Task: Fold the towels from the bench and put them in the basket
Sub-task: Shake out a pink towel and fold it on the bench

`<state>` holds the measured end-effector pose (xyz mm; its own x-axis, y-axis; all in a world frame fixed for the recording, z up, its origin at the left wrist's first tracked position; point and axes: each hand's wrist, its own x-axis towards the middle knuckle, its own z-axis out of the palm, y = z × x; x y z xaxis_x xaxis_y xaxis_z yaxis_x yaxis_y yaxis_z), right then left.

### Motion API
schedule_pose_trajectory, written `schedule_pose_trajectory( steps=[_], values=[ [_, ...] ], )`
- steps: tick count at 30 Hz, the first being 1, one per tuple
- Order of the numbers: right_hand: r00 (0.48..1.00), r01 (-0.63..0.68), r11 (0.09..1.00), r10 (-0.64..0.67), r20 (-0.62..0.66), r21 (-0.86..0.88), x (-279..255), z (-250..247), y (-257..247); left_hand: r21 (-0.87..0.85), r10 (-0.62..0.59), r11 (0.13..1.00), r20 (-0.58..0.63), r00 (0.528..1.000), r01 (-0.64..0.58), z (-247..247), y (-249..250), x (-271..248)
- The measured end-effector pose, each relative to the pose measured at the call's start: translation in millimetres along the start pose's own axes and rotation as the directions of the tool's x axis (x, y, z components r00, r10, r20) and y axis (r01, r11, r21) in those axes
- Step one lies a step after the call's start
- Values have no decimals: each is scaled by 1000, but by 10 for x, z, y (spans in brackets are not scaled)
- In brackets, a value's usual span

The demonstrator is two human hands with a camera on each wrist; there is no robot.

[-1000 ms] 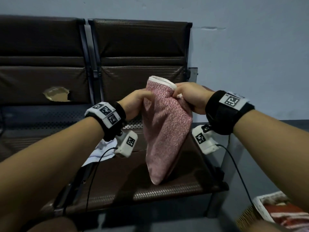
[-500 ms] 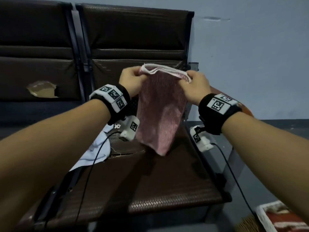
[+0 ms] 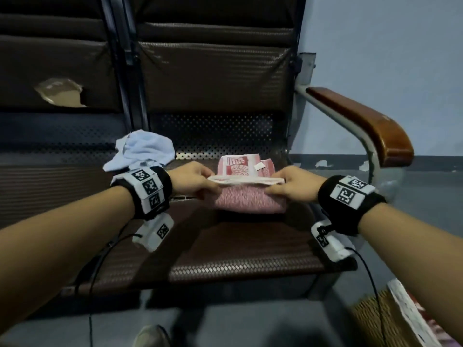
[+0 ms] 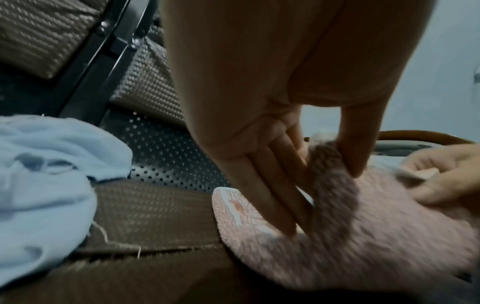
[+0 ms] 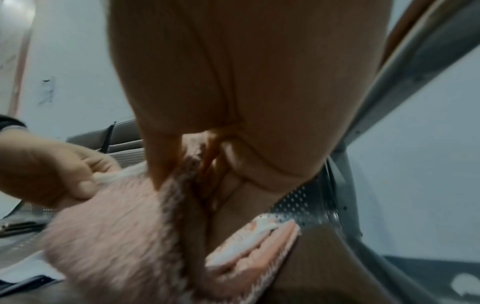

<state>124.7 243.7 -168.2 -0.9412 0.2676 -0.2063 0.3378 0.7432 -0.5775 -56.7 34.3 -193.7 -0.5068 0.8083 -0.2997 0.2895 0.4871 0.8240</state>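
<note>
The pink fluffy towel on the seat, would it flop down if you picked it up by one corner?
Probably yes. The pink patterned terry towel bends over itself where the left hand and right hand pinch its edge, so it looks floppy. It seems light, since fingertip pinches lift it. Its fuzzy pile likely grips, not slips.

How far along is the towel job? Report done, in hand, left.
Done: the basket on the floor at lower right already holds some red-and-white cloth. In hand: the left hand and right hand each pinch a top corner of the pink towel, half-folded on the bench seat. Left: finish this fold, basket it, then the crumpled blue towel.
</note>
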Motion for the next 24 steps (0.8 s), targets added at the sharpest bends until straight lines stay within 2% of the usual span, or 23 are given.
schedule_pose_trajectory(
  steps=[3,5,7,9,12,13,15,17,19,21,22,24],
  values=[
    [961,-178,966,129,246,189,-47,98,124,-83,-100,989,238,966,123,79,-106,-55],
    [946,-234,927,147,290,294,-27,75,145,-127,-105,982,256,961,142,114,-140,-47],
    [946,-271,847,146,289,458,35,41,185,-290,-91,948,135,987,127,123,-179,17],
    [939,-288,785,118,324,549,94,52,217,-467,-97,883,-62,993,57,88,-228,128],
    [956,-276,768,159,245,578,245,141,259,-529,-156,848,-324,933,-42,76,-306,311],
    [963,-266,769,189,190,582,302,173,255,-546,-193,837,-343,919,-28,104,-333,367],
    [967,-251,788,230,109,562,438,247,234,-602,-293,795,-265,918,80,209,-382,449],
    [963,-240,814,267,27,529,560,325,210,-540,-352,820,-221,909,186,319,-461,524],
    [956,-229,836,290,-48,498,673,392,216,-372,-328,903,-270,905,216,424,-541,581],
    [950,-226,864,299,-96,451,741,420,214,-139,-229,972,-334,915,192,511,-601,628],
    [946,-231,875,304,-113,425,761,418,225,-77,-180,984,-368,912,163,539,-611,638],
    [939,-240,880,317,-131,409,788,417,249,-75,-120,992,-427,896,98,566,-632,653]
  ],
)
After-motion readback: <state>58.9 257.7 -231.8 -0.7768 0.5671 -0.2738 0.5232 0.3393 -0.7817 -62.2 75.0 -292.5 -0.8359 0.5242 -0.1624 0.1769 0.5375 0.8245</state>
